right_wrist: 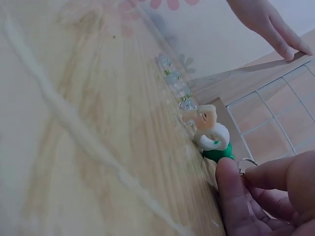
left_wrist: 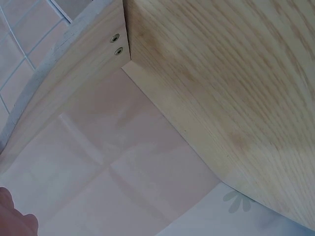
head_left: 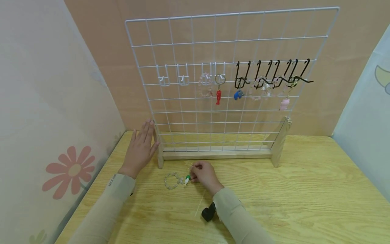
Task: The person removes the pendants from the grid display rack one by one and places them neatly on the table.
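Note:
On the table my right hand [head_left: 206, 176] pinches the metal ring end of a keychain [head_left: 187, 180] between thumb and finger. Its small white and green figure [right_wrist: 216, 140], with a peach-coloured part, lies beyond the fingertips in the right wrist view. A bracelet of clear and pale green beads [right_wrist: 172, 78] is just past the figure. My left hand [head_left: 141, 147], fingers straight, rests against the left wooden leg [head_left: 159, 154] of a white wire grid rack [head_left: 214, 110]. In the left wrist view, that leg shows two screws [left_wrist: 117, 44], and only fingertips appear at the lower left corner.
White hooks [head_left: 164, 80] and black hooks [head_left: 242, 82] line the grid. From them hang a pink bracelet [head_left: 210, 91], a red keychain [head_left: 218, 96], a blue elephant keychain [head_left: 238, 94], a pink keychain [head_left: 284, 104] and other beaded pieces. A flowered wall [head_left: 74, 169] borders the left.

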The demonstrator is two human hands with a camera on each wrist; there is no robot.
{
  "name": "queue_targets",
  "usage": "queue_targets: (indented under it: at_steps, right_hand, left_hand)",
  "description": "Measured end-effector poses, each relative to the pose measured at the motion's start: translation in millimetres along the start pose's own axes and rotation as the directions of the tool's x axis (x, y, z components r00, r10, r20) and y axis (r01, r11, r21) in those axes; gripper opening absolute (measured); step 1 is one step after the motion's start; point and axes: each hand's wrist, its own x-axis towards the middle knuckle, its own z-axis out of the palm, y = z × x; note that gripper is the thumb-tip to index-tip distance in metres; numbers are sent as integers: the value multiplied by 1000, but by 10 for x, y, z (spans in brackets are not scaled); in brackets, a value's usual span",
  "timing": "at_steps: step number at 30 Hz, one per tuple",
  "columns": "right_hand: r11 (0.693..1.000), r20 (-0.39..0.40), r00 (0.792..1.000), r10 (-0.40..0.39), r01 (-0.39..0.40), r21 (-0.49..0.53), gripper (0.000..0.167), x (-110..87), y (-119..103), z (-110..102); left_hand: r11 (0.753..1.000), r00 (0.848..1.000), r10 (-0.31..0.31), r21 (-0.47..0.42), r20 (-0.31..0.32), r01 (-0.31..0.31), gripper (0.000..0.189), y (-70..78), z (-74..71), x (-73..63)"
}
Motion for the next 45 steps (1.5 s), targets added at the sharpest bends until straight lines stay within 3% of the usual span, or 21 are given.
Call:
queue_targets:
  at_steps: [7,17,23,29,33,37,43,45]
  right_hand:
    - [998,-27,1000,11,-13,-63,19,56,3,-4]
    - [1000,-29,1000,-3,2,-21,20,53,13,-33]
    - [994,-3,997,-74,74,-82,19,3,-41,-63]
    - [967,0,985,-173,170,-189,19,-38,-202,-114]
    - [930,-15,960,-279,266,-252,19,-91,-379,-164]
    - [875,-59,912,-405,368,-315,18,-157,-597,-210]
    - [835,-130,849,-512,457,-308,18,-241,-936,-277]
    - [812,-148,817,-557,498,-305,19,-254,-1035,-301]
  left_hand:
    - [1000,1000,2,0,2,-2,82,-11,2,6]
    - [1000,1000,8,4,-2,-8,82,-26,30,5]
    - [1000,1000,5,16,-1,-5,83,-41,47,-8]
    - [1000,1000,-13,8,24,13,82,-13,22,-1]
    - [1000,999,-17,12,31,17,82,4,15,9]
    - [1000,1000,-12,15,22,11,82,9,16,7]
    - [1000,1000,-8,2,23,8,82,7,19,-8]
    - [1000,1000,-9,1,21,9,81,1,25,-12]
